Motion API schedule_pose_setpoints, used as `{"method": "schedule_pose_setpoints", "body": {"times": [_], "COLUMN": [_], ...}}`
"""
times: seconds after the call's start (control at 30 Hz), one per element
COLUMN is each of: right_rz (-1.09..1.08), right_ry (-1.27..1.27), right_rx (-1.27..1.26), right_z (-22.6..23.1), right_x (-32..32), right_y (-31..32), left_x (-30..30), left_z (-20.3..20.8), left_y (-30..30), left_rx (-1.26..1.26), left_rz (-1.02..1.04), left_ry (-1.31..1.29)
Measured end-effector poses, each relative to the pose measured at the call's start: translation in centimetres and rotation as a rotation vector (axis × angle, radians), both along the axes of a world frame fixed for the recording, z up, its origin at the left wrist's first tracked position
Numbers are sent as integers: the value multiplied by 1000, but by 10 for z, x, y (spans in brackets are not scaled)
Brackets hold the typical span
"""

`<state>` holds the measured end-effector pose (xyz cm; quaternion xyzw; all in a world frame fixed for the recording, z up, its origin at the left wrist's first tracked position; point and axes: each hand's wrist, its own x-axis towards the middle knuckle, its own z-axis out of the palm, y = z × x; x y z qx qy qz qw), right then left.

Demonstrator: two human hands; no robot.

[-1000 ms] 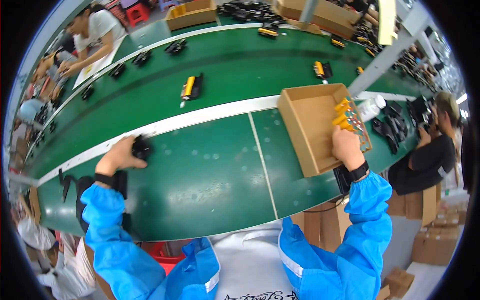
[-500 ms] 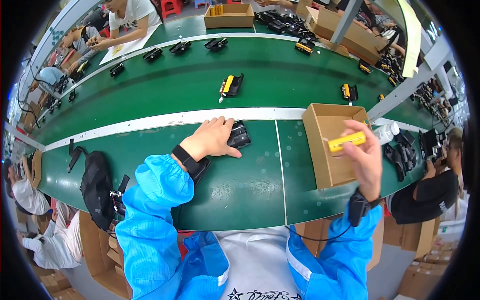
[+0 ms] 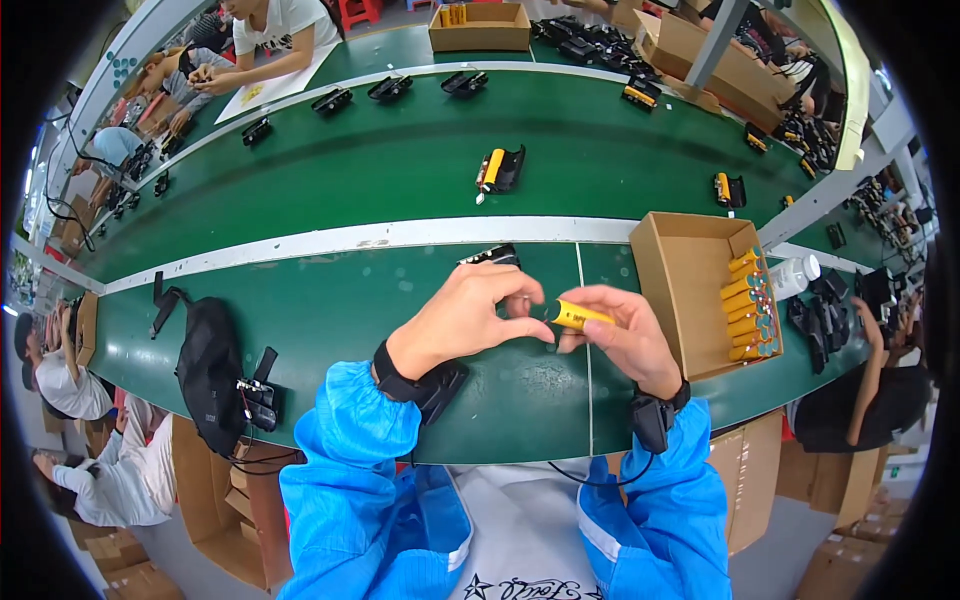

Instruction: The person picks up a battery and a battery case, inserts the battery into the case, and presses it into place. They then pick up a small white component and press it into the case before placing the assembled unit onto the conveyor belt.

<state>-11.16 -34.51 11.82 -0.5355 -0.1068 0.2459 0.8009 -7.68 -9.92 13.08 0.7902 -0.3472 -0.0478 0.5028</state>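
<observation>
Over the near part of the green table, my right hand (image 3: pixel 630 335) pinches a yellow cylindrical battery (image 3: pixel 582 317) between thumb and fingers, holding it nearly level. Facing the battery's left end is my left hand (image 3: pixel 465 315), its thumb and bent fingers apart with a gap between them. No object shows in that left grasp. Behind its knuckles lies a black plastic housing (image 3: pixel 492 256), mostly hidden by the hand. To the right, a cardboard box (image 3: pixel 695 345) contains several yellow batteries (image 3: pixel 745 310) lined up along its right side.
A white bottle (image 3: pixel 795 277) and black parts (image 3: pixel 825 320) lie right of the box. A black bag (image 3: pixel 208 360) rests at the left. Beyond the white rail (image 3: pixel 380 235), a housing with a battery (image 3: pixel 500 170) sits on the green surface (image 3: pixel 400 150). Co-workers sit around.
My right hand has brought the battery left from over the box to the middle. My left hand has lifted off the black housing and moved right toward the battery.
</observation>
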Motion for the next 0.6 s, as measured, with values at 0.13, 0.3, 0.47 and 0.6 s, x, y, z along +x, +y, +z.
{"method": "schedule_pose_setpoints", "body": {"times": [0.13,0.3,0.47,0.6], "right_rz": [275,243,24,-126], "right_ry": [-268,-78,-140,-101], "right_rx": [-183,-92,-227,-319], "right_z": [1,-26,-28,-27], "right_x": [0,9,9,13], "right_y": [15,33,53,63], "left_x": [-7,-10,-1,19], "left_z": [-9,-20,-29,-49], "left_y": [13,18,24,27], "left_rx": [73,-10,12,224], "left_rz": [28,16,126,406], "left_ry": [-193,-334,-452,-409]}}
